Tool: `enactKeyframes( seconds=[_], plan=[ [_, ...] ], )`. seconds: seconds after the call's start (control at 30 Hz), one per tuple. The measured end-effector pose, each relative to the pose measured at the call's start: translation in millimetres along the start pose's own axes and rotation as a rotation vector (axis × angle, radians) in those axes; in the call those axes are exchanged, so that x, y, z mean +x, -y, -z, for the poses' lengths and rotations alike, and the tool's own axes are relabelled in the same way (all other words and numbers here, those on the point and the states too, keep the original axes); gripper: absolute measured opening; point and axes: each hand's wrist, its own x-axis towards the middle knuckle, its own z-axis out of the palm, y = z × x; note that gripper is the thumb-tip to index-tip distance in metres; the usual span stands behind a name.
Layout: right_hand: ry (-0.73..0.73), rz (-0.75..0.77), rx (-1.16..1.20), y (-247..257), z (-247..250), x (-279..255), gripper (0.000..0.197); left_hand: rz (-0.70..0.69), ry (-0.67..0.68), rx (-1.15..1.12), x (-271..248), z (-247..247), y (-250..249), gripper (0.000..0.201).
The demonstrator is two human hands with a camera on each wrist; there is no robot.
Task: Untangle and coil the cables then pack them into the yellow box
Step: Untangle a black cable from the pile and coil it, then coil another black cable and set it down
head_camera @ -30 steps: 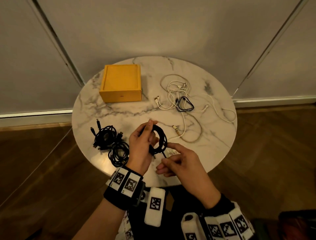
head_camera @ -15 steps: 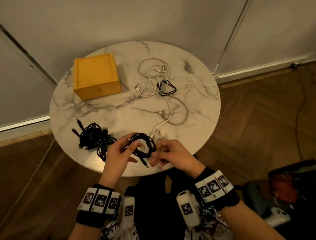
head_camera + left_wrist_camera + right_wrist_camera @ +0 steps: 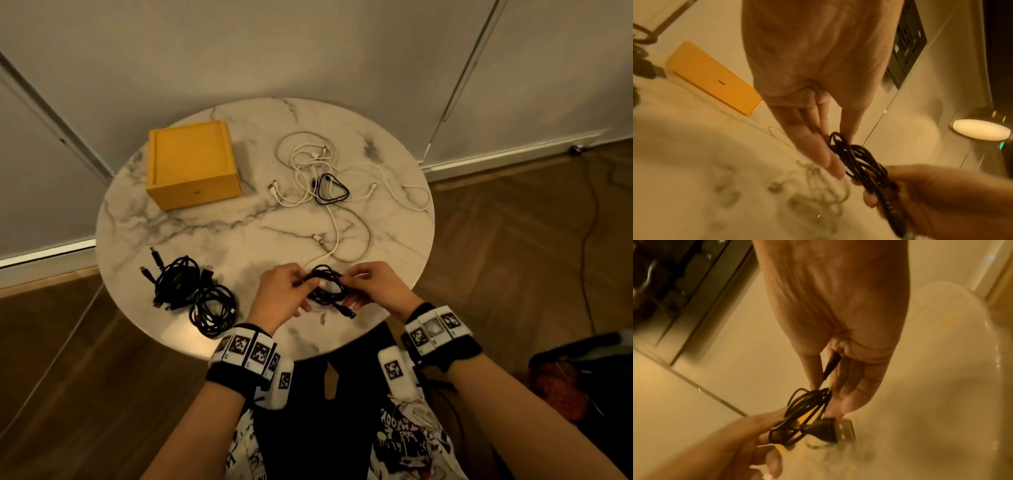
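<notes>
A black cable coil [image 3: 325,287] hangs between both hands above the near edge of the round marble table [image 3: 171,233]. My left hand [image 3: 301,291] pinches its left side and my right hand [image 3: 349,284] pinches its right side. One plug end [image 3: 346,312] hangs loose below. In the right wrist view the coil [image 3: 803,410] ends in a USB plug [image 3: 838,428], with a strand running up under the fingers. The closed yellow box [image 3: 191,164] stands at the table's back left. Tangled white cables [image 3: 318,164] and a small black loop [image 3: 330,190] lie at the back right.
Two coiled black cables [image 3: 178,281] [image 3: 214,306] lie at the table's front left. A white cable end [image 3: 320,240] reaches toward the hands. Beyond the table stands a pale wall; wooden floor surrounds it, with a red-and-black object [image 3: 561,387] at the right.
The right hand has gone from the loose tail to gripping the coil's right side. The coil now lies flatter between both hands, nearer the table's front edge. The head view shifted.
</notes>
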Motion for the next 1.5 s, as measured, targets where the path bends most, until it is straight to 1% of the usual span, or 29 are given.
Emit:
enactKeyframes(
  seconds=[0.07, 0.1, 0.17, 0.23, 0.3, 0.4, 0.5, 0.6, 0.67, 0.73, 0.83, 0.93, 1.0, 1.1, 1.13, 1.17, 1.23, 1.3, 1.37, 1.43, 1.5],
  plan=[
    [-0.050, 0.016, -0.184, -13.7, -6.3, 13.4, 0.012, 0.078, 0.050, 0.149, 3.4, -3.8, 16.0, 0.023],
    [-0.075, 0.031, -0.268, -20.4, -10.6, 17.2, 0.014, 0.105, 0.063, 0.184, 2.2, -5.1, 24.3, 0.025],
    [-0.128, 0.072, -0.391, -26.1, -17.2, 20.5, 0.016, 0.133, 0.041, 0.184, -0.4, -4.7, 35.6, 0.033],
    [-0.152, 0.095, -0.423, -26.5, -20.0, 19.6, 0.017, 0.117, 0.020, 0.213, -4.3, -2.7, 39.5, 0.039],
    [-0.144, 0.112, -0.408, -29.7, -18.2, 19.5, 0.017, 0.092, 0.025, 0.230, -6.1, -2.1, 40.7, 0.041],
    [-0.095, 0.086, -0.317, -35.1, -8.1, 23.4, 0.017, 0.102, 0.018, 0.169, -1.1, -1.5, 45.7, 0.039],
    [-0.073, 0.081, -0.235, -34.1, 3.5, 26.0, 0.017, 0.040, -0.021, 0.195, 5.5, 0.9, 46.6, 0.043],
    [-0.082, -0.025, -0.088, -26.8, 18.6, 29.2, 0.025, -0.021, -0.078, 0.195, 10.7, 4.6, 37.0, 0.044],
    [-0.073, -0.074, -0.057, -22.9, 26.5, 31.7, 0.028, -0.053, -0.092, 0.223, 18.5, 9.8, 29.2, 0.038],
    [-0.053, -0.114, -0.022, -22.4, 30.9, 34.3, 0.028, -0.064, -0.083, 0.273, 35.5, 18.2, 22.6, 0.028],
    [-0.059, -0.150, 0.002, -24.0, 30.3, 36.6, 0.030, -0.080, -0.024, 0.311, 67.2, 30.1, 1.3, 0.021],
    [-0.090, -0.224, 0.070, -18.8, 30.5, 39.9, 0.043, -0.178, 0.046, 0.431, 100.9, 33.4, -37.7, 0.017],
    [-0.079, -0.301, 0.109, -13.3, 31.5, 42.1, 0.052, -0.249, 0.068, 0.503, 123.3, 29.6, -63.9, 0.013],
    [-0.072, -0.380, 0.122, -8.7, 31.6, 46.9, 0.064, -0.283, 0.134, 0.585, 153.5, 11.9, -88.7, 0.010],
    [-0.078, -0.395, 0.119, -7.8, 31.4, 48.8, 0.068, -0.281, 0.149, 0.631, 164.4, 4.3, -92.5, 0.008],
    [-0.089, -0.407, 0.115, -7.9, 30.5, 49.7, 0.071, -0.276, 0.151, 0.689, 174.3, -3.3, -94.2, 0.012],
    [-0.112, -0.418, 0.097, -6.8, 29.5, 50.4, 0.077, -0.277, 0.143, 0.831, 196.2, -16.8, -92.5, 0.030],
    [-0.119, -0.423, 0.087, -7.0, 30.1, 51.2, 0.081, -0.274, 0.134, 0.941, 212.4, -28.0, -88.5, 0.039],
    [-0.109, -0.425, 0.098, -9.6, 32.2, 54.7, 0.084, -0.259, 0.132, 1.020, 223.0, -35.9, -83.1, 0.037],
    [-0.101, -0.425, 0.117, -11.1, 34.1, 57.6, 0.087, -0.236, 0.126, 1.086, 228.2, -39.6, -77.8, 0.030],
    [-0.105, -0.420, 0.115, -11.2, 35.8, 61.2, 0.087, -0.257, 0.108, 1.114, 230.3, -39.8, -77.4, 0.025]
  ],
)
